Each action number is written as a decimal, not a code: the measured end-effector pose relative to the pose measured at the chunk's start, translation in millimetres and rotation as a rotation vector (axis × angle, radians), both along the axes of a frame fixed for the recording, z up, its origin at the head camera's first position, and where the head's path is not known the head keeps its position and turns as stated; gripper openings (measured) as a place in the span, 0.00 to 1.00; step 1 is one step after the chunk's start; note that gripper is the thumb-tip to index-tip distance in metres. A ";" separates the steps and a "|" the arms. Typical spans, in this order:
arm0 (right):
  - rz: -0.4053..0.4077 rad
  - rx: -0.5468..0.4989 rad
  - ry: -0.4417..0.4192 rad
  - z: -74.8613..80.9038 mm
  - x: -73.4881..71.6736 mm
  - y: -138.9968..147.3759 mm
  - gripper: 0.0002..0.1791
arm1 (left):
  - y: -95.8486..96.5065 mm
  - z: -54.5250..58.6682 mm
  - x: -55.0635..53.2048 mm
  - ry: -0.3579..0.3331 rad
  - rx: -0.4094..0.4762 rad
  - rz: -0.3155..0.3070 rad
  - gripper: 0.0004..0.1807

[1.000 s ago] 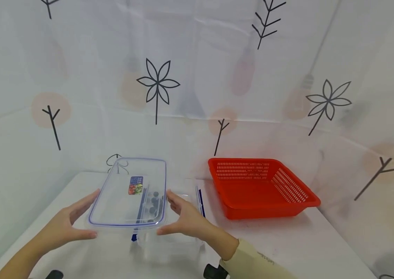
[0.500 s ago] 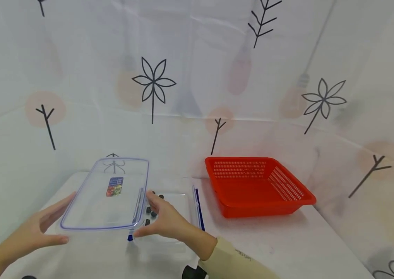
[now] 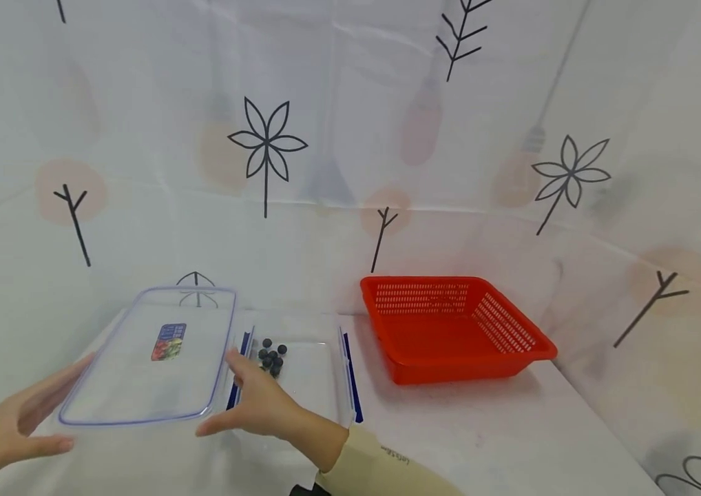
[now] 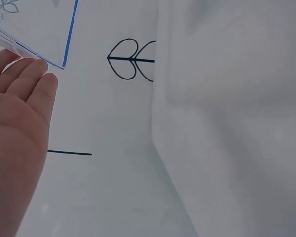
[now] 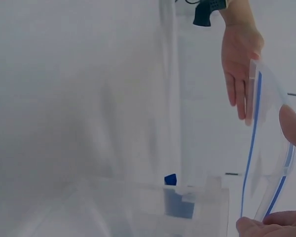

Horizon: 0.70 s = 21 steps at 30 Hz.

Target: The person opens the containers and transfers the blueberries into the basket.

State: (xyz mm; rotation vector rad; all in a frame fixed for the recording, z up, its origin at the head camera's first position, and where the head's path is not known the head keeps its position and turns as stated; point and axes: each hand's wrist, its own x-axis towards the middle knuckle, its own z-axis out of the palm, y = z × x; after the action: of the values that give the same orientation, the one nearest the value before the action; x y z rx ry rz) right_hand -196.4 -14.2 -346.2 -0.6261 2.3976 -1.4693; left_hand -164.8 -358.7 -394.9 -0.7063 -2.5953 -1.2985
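A clear plastic lid (image 3: 127, 386) with a blue-edged seal and a small printed label is held between both hands, raised and tilted left of the container. My left hand (image 3: 22, 424) supports its left edge; the left wrist view shows those fingers (image 4: 42, 91) straight against it. My right hand (image 3: 264, 406) grips the right edge with thumb and fingers apart, fingertips on the rim in the right wrist view. Just right of the lid stands the uncovered clear container (image 3: 310, 375) with dark blue side flaps. Several dark round berries (image 3: 273, 359) lie in its left part, partly behind my right hand.
A red plastic basket (image 3: 437, 344) with slotted sides stands at the right on the white table (image 3: 450, 427). Behind the table hangs a pale cloth (image 3: 326, 138) printed with plants. A black wrist device (image 3: 308, 490) shows by the right sleeve.
Both hands have carried the lid left and slightly down, off from over the container. The berries and the container's inside now show more fully. The basket stays put.
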 end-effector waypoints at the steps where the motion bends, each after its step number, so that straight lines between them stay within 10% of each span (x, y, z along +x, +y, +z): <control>1: 0.000 -0.002 -0.004 -0.9 1.1 -3.1 0.57 | -3.2 -2.3 1.4 -0.003 -0.002 0.006 0.48; 21: -0.126 0.095 -0.079 -16.4 16.4 -56.3 0.57 | -45.3 -36.7 5.9 -0.054 0.016 -0.016 0.52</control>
State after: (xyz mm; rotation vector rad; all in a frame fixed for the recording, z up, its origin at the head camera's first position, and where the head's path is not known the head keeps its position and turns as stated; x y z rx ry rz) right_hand -180.1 -70.5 -362.6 -0.3950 2.4681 -1.3904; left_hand -158.9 -404.0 -431.7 -0.6993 -2.6236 -1.3603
